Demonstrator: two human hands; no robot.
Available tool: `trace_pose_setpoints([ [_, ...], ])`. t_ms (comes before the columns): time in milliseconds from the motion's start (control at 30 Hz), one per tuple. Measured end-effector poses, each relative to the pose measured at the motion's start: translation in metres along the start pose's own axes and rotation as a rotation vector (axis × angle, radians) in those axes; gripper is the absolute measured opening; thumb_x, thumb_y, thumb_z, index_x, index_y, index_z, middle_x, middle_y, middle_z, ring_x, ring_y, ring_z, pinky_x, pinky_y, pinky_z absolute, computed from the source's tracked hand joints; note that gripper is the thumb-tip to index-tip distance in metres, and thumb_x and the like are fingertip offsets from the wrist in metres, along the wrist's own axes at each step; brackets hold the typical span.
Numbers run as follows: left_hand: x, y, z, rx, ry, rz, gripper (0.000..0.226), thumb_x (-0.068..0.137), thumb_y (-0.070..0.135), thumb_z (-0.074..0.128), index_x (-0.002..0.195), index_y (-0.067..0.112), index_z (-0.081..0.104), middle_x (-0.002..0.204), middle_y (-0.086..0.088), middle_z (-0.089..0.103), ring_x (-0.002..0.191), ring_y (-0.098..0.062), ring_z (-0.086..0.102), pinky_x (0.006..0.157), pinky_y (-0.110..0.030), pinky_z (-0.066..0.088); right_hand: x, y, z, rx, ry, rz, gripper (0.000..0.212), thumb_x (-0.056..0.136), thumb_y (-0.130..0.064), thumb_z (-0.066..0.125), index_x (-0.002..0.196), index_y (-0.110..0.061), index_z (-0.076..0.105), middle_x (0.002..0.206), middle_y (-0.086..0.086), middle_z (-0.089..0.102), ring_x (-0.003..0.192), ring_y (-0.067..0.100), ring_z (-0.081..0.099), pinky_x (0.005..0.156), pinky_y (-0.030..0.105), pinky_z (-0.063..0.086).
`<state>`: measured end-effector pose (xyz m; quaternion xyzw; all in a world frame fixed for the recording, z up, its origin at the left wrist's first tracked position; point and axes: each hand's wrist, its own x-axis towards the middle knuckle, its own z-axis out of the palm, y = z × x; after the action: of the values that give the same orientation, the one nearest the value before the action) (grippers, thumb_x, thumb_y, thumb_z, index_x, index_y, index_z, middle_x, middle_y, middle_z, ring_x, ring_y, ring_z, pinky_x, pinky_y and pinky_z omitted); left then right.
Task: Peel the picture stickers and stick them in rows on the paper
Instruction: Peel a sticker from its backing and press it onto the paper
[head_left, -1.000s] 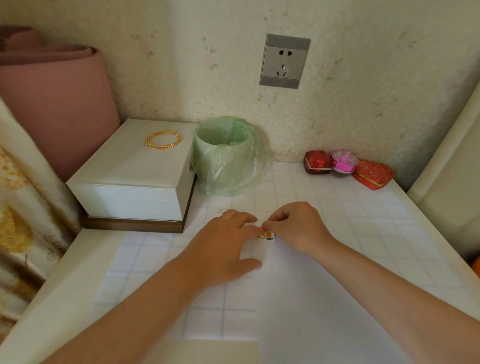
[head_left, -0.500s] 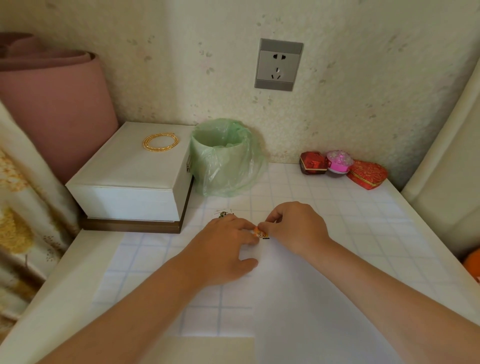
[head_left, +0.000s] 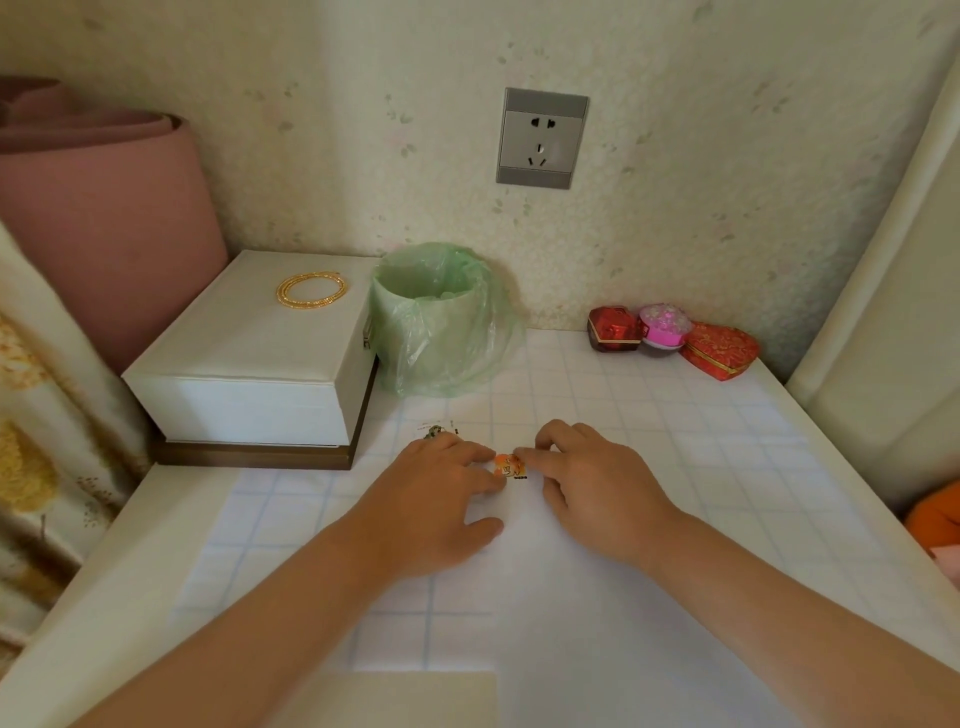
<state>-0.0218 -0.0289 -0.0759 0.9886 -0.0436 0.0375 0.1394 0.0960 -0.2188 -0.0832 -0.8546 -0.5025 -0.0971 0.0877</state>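
The orange sticker (head_left: 509, 466) sits between your two hands, at the far edge of the paper (head_left: 571, 623), and both hands touch it. Your left hand (head_left: 436, 499) lies palm down and fairly flat, fingers nearly straight and thumb spread out to the side, with its fingertips (head_left: 485, 457) resting on the sticker's left edge. Your right hand (head_left: 597, 488) comes in from the other side: the index finger (head_left: 535, 457) reaches out onto the sticker's right edge while the other fingers are curled in. Its thumb is hidden, so you cannot tell whether it pinches the sticker or only presses it down. The sticker looks flat against the sheet, its longer side running roughly left to right across you and dipping a little at the right end, where a small dark printed mark shows at the near corner. Which way its picture faces is too small to tell. A second, darker sticker (head_left: 434, 430) lies on the grid mat (head_left: 675, 441) just beyond your left fingers, apart from the orange one.
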Motion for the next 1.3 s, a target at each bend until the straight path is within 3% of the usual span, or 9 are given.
trace_pose_setpoints([
  [267, 0.007, 0.006, 0.006, 0.093, 0.079, 0.032, 0.051, 0.085, 0.045, 0.032, 0.106, 0.017, 0.069, 0.114, 0.001, 0.067, 0.108, -0.021, 0.058, 0.097, -0.039, 0.049, 0.0, -0.004, 0.009, 0.01, 0.113, 0.025, 0.03, 0.082, -0.013, 0.064, 0.11, -0.02, 0.073, 0.098, -0.007, 0.06, 0.075, 0.017, 0.055, 0.042, 0.031, 0.044],
  [367, 0.006, 0.006, 0.016, 0.112, 0.07, 0.095, 0.055, 0.091, 0.038, 0.032, 0.132, 0.014, 0.06, 0.137, -0.003, 0.059, 0.128, -0.024, 0.053, 0.11, -0.038, 0.039, 0.0, -0.006, 0.01, 0.015, 0.098, 0.026, 0.029, 0.083, -0.013, 0.061, 0.109, -0.019, 0.072, 0.099, -0.006, 0.059, 0.078, 0.017, 0.055, 0.045, 0.033, 0.047],
  [467, 0.003, 0.003, 0.022, 0.131, -0.013, 0.087, 0.07, 0.094, 0.05, 0.013, 0.153, 0.019, 0.032, 0.16, 0.001, 0.028, 0.148, -0.018, 0.025, 0.12, -0.034, 0.013, -0.001, -0.005, 0.012, 0.005, 0.101, 0.037, 0.03, 0.083, -0.013, 0.061, 0.11, -0.018, 0.071, 0.099, -0.004, 0.059, 0.079, 0.019, 0.057, 0.046, 0.033, 0.048],
  [633, 0.0, 0.004, 0.025, 0.206, -0.049, 0.065, 0.08, 0.093, 0.062, -0.011, 0.157, 0.023, 0.015, 0.164, 0.005, 0.009, 0.152, -0.015, 0.009, 0.121, -0.035, 0.0, -0.008, -0.009, 0.01, -0.066, 0.134, -0.057, 0.033, 0.086, -0.018, 0.05, 0.113, -0.014, 0.07, 0.114, 0.001, 0.065, 0.09, 0.021, 0.061, 0.068, 0.034, 0.051],
  [767, 0.0, 0.009, 0.02, 0.303, -0.007, 0.045, 0.063, 0.097, 0.05, 0.022, 0.145, 0.018, 0.049, 0.152, 0.0, 0.045, 0.14, -0.024, 0.043, 0.112, -0.04, 0.034, -0.017, -0.004, 0.006, 0.03, 0.103, -0.119, 0.042, 0.091, -0.025, 0.046, 0.122, -0.013, 0.071, 0.127, -0.003, 0.068, 0.106, 0.015, 0.062, 0.086, 0.033, 0.052],
  [867, 0.001, 0.008, 0.019, 0.345, 0.014, 0.058, 0.059, 0.093, 0.048, 0.032, 0.131, 0.014, 0.063, 0.135, -0.001, 0.061, 0.121, -0.024, 0.059, 0.095, -0.038, 0.051, -0.02, 0.0, 0.006, 0.052, 0.061, -0.103, 0.042, 0.092, -0.027, 0.047, 0.126, -0.016, 0.069, 0.133, -0.006, 0.065, 0.114, 0.012, 0.061, 0.083, 0.034, 0.053],
  [967, 0.001, 0.012, 0.013, 0.341, -0.01, 0.061, 0.064, 0.091, 0.049, 0.028, 0.131, 0.011, 0.062, 0.135, -0.002, 0.06, 0.115, -0.023, 0.057, 0.088, -0.038, 0.052, -0.02, -0.002, 0.006, 0.019, 0.063, -0.088, 0.041, 0.092, -0.028, 0.048, 0.124, -0.018, 0.07, 0.132, -0.006, 0.066, 0.112, 0.012, 0.062, 0.072, 0.033, 0.054],
  [1100, 0.002, 0.011, 0.005, 0.347, -0.041, 0.05, 0.079, 0.088, 0.052, 0.011, 0.139, 0.01, 0.054, 0.144, -0.004, 0.051, 0.122, -0.024, 0.05, 0.099, -0.04, 0.046, -0.019, -0.004, 0.005, 0.032, 0.079, -0.074, 0.04, 0.09, -0.027, 0.048, 0.121, -0.018, 0.072, 0.13, -0.006, 0.067, 0.109, 0.013, 0.062, 0.069, 0.034, 0.053],
  [1300, 0.006, 0.011, 0.005, 0.312, 0.028, 0.068, 0.078, 0.084, 0.055, 0.016, 0.113, 0.008, 0.071, 0.118, -0.002, 0.067, 0.107, -0.022, 0.057, 0.094, -0.038, 0.049, -0.016, -0.006, 0.001, 0.028, 0.026, -0.086, 0.037, 0.088, -0.024, 0.045, 0.118, -0.018, 0.067, 0.129, -0.006, 0.064, 0.105, 0.016, 0.06, 0.074, 0.035, 0.052],
])
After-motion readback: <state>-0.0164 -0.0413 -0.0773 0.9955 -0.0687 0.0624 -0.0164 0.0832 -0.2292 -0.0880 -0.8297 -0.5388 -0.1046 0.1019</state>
